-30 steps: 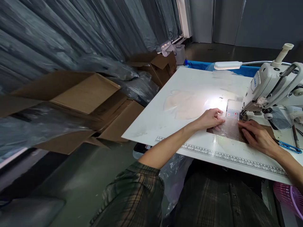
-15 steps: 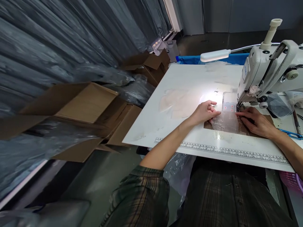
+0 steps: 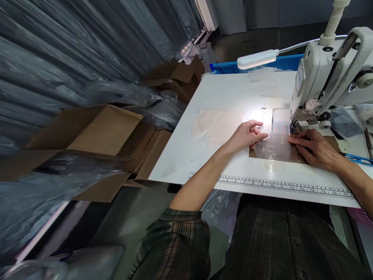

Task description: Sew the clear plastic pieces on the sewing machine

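A thin, see-through whitish fabric piece (image 3: 274,148) lies under the sewing machine (image 3: 309,81), beside its presser foot (image 3: 292,127). Two small reddish marks show on the fabric near the foot. My left hand (image 3: 247,134) pinches the fabric's left edge between thumb and curled fingers. On the other side, my right hand (image 3: 316,147) is closed, its fingertips gripping the right edge just in front of the foot. Part of that edge is hidden by the fingers. A brown plate (image 3: 300,157) lies beneath the fabric and my right hand.
Pale fabric pieces (image 3: 215,123) lie left on the white table (image 3: 175,155), with a printed ruler (image 3: 276,185) along its front edge. A lamp (image 3: 258,59) hangs above. Blue snips (image 3: 358,158) lie at right. Open cardboard boxes (image 3: 105,128) stand left.
The view has shifted slightly, and the machine looks a little nearer. Both hands keep the same hold on the fabric, with hardly any movement relative to the presser foot.
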The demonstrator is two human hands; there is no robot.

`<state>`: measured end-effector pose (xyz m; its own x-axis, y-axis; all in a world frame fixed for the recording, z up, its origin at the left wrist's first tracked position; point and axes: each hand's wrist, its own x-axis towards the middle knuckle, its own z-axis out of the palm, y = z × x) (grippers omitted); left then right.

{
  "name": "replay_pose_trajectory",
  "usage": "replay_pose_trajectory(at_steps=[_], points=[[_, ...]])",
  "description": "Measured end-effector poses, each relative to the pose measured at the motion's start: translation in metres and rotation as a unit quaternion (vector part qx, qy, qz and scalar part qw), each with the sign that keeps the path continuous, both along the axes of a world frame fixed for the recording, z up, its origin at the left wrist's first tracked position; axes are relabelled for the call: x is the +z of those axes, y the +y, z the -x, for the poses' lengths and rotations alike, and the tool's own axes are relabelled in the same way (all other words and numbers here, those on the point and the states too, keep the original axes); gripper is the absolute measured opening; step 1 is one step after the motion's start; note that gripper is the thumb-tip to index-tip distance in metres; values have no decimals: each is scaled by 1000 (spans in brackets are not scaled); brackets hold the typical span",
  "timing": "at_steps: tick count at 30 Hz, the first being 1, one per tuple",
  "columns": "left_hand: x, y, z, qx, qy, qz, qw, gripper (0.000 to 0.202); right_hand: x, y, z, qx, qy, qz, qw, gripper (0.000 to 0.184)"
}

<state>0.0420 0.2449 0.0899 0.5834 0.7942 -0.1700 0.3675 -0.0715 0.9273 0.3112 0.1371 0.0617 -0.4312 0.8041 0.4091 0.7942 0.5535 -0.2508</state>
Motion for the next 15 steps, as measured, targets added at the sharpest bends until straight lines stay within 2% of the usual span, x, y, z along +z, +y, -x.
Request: replay_pose_trajectory(at_steps=[6,10,15], points=[[0,-5,-3,29,6,6,1000,44,1,-2,3,-19,1,9,1000,38],[0,-6,-5,38,18,-15,999,40,3,-3,4,-24,4,5,1000,38],[-4,-4,-5,32,26,-31,999,37,6,-5,1,8,10,19,1000,37]])
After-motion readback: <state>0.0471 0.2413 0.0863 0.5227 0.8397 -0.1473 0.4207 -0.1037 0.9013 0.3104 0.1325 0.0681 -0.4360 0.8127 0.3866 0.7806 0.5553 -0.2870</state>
